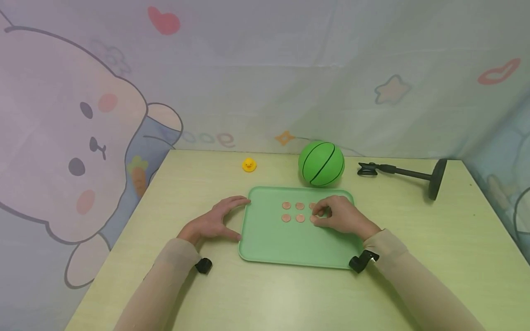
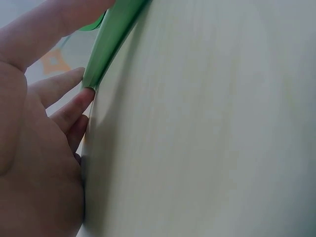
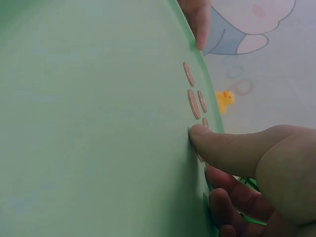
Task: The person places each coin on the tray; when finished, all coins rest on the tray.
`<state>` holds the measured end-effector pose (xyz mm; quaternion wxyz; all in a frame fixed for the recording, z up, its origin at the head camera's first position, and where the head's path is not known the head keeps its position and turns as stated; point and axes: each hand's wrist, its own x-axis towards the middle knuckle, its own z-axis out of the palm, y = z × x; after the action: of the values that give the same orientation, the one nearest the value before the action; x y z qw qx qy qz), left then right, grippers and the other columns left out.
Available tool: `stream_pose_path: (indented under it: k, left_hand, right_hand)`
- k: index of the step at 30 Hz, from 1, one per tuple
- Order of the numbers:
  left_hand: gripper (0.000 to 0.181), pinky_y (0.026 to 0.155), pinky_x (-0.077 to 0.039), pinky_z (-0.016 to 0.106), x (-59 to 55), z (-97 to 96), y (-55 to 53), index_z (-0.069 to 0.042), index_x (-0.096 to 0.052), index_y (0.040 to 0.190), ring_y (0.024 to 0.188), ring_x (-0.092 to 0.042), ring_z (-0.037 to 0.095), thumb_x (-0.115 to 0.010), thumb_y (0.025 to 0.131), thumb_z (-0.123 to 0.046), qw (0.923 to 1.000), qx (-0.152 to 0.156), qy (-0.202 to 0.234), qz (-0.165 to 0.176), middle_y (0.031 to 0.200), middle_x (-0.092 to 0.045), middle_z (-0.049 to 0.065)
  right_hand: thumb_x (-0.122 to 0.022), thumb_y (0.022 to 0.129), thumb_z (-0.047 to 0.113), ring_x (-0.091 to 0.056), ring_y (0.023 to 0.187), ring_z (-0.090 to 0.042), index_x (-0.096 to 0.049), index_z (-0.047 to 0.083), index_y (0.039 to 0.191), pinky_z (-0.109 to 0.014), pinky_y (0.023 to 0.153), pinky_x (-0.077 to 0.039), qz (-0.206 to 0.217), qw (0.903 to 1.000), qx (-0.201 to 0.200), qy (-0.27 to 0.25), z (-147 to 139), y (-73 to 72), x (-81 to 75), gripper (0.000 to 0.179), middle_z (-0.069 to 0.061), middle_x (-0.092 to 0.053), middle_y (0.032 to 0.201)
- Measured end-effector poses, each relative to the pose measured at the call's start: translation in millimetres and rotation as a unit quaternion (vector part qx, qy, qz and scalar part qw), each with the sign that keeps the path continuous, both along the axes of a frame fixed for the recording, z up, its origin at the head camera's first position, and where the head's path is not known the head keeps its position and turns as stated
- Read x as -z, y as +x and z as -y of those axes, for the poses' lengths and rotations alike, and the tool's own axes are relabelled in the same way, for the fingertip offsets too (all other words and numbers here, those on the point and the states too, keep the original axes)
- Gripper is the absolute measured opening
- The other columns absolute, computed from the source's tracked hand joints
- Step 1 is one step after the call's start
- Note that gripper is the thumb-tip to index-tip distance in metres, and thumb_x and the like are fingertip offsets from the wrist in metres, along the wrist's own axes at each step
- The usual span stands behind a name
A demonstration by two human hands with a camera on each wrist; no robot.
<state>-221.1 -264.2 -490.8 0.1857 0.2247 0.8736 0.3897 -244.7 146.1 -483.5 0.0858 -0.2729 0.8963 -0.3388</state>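
Note:
Copper-coloured coins (image 1: 300, 218) lie flat in two rows on a light green tray (image 1: 273, 246). My right hand (image 1: 341, 216) is over the right end of the rows, its thumb and index fingertip at opposite edges of the nearer right coin (image 1: 313, 219). Its other fingers are curled, and it partly covers the farther right coin (image 1: 312, 206). In the right wrist view, the thumb (image 3: 217, 143) hides part of the coins. My left hand (image 1: 213, 223) is spread at the tray's left side, thumb and fingertips at the rim. The left wrist view shows its fingers (image 2: 74, 111) against the tray edge.
A yellow rubber duck (image 1: 249, 164) sits behind the tray. The green ball (image 1: 321, 163) stands close behind the tray's far rim. To the right lies a black stand (image 1: 407, 173) with a round base. A printed cloth (image 1: 265, 82) hangs behind the table.

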Motion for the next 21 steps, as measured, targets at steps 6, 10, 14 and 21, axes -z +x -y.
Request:
stream_pose_path:
  k: [6,10,14,21]
  left_hand:
    - [0.103,0.126,-0.015,0.065,0.8,0.7,-0.2,-0.026,-0.043,0.161,0.158,-0.018,0.033,-0.096,0.073,-0.028,1.0000,0.001,0.002,-0.001,0.171,-0.027,0.003]
    - [0.104,0.126,-0.014,0.065,2.3,0.2,-0.9,-0.026,-0.043,0.161,0.159,-0.018,0.033,-0.096,0.073,-0.028,1.0000,0.000,0.001,0.000,0.171,-0.026,0.004]
    - [0.104,0.126,-0.014,0.066,2.7,-0.5,-1.6,-0.026,-0.043,0.161,0.159,-0.017,0.034,-0.096,0.073,-0.029,1.0000,0.001,0.003,0.002,0.172,-0.026,0.004]
    - [0.104,0.126,-0.013,0.066,1.7,-1.2,-2.1,-0.026,-0.043,0.161,0.159,-0.017,0.034,-0.097,0.072,-0.028,1.0000,0.002,0.001,-0.002,0.172,-0.025,0.004]
  right_hand:
    - [-0.085,0.089,0.020,-0.060,0.077,-0.011,-0.080,0.012,0.097,-0.029,0.072,-0.051,0.007,1.0000,-0.001,-0.001,0,0.9,-1.2,0.012,0.001,-0.076,0.095]
    - [-0.086,0.089,0.023,-0.063,0.081,-0.014,-0.081,0.010,0.112,-0.031,0.075,-0.054,0.024,0.9996,-0.003,-0.016,-5,1.5,-5.6,0.027,-0.002,-0.077,0.103]
    - [-0.087,0.088,0.023,-0.064,0.081,-0.014,-0.078,0.011,0.116,-0.031,0.073,-0.055,0.036,0.9992,0.005,-0.013,-18,1.6,-14.9,0.032,-0.004,-0.073,0.101]
    - [-0.084,0.091,0.016,-0.067,0.083,-0.015,-0.076,0.006,0.116,-0.032,0.072,-0.057,0.016,0.9998,0.008,-0.004,-55,-1.4,-24.8,0.028,-0.003,-0.071,0.098]
